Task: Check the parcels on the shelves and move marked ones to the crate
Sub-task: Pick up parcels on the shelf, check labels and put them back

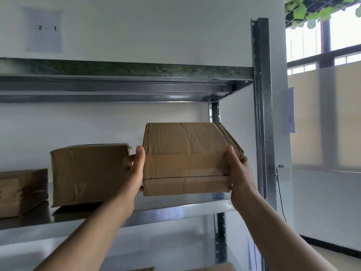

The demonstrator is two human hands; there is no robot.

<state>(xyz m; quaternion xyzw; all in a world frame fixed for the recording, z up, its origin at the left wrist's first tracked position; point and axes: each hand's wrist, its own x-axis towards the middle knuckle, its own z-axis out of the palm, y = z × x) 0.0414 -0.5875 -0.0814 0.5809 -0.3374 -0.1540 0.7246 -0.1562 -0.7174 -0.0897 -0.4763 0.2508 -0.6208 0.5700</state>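
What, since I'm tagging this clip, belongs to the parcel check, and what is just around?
Job: held parcel, left hand, right hand, middle parcel, left parcel, shelf.
Just around: wall sign, window, leaves.

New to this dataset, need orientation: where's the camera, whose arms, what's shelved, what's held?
No machine: a person works bare-handed. The one picture comes from a wide-angle camera worn on their head, so the arms reach in from below. The left hand and right hand grip the sides of a creased brown cardboard parcel, tilted toward the camera, at a grey metal shelf. Two more brown cardboard boxes sit on it: a taped middle box beside the left hand and a third box cut off at the left edge. No mark shows on the held parcel's visible faces.
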